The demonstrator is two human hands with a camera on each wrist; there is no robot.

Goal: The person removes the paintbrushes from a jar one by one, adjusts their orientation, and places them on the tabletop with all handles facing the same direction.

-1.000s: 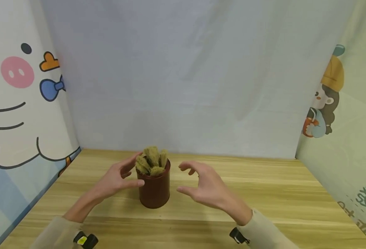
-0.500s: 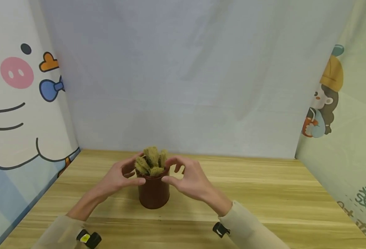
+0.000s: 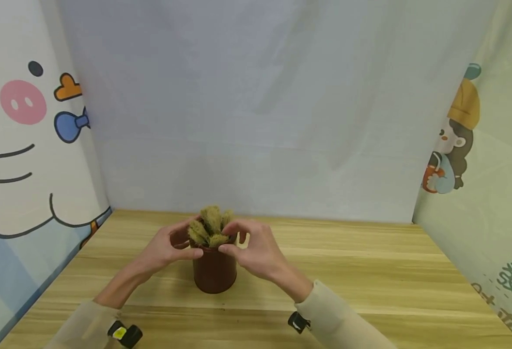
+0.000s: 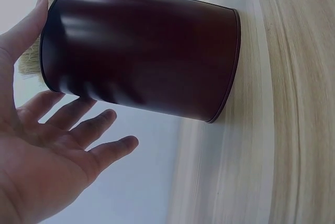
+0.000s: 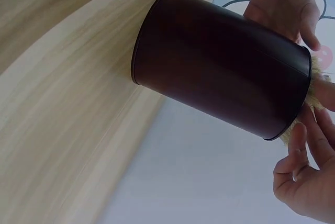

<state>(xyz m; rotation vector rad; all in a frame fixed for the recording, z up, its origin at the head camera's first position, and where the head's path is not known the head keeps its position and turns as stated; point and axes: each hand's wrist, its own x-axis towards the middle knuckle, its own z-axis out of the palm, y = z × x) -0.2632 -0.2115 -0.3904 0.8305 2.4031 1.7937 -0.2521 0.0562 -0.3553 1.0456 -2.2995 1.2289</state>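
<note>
A dark red-brown cylindrical holder point(image 3: 214, 272) stands upright on the table, with several tan bristly tufts point(image 3: 212, 219) poking out of its top. My left hand point(image 3: 166, 249) is at its left rim, thumb at the front and fingers reaching behind. In the left wrist view, the fingers point(image 4: 68, 116) are spread and fairly straight, some touching or very near the wall. My right hand point(image 3: 257, 249) is at the right rim, fingers bent over the right-hand tufts and thumb by the front edge. Whether it pinches a tuft is hidden in the right wrist view, where bristles point(image 5: 314, 90) show between its digits.
The wooden table point(image 3: 347, 276) extends to the right and in front of the holder. A pale curtain point(image 3: 264, 111) hangs behind it. Printed cloths with cartoon figures point(image 3: 20, 145) flank both sides. Small black devices point(image 3: 125, 334) are strapped at the wrists.
My right hand has moved left from beside the holder to its rim and tufts, its thumb and fingers drawing closer together. My left hand and the holder have hardly moved.
</note>
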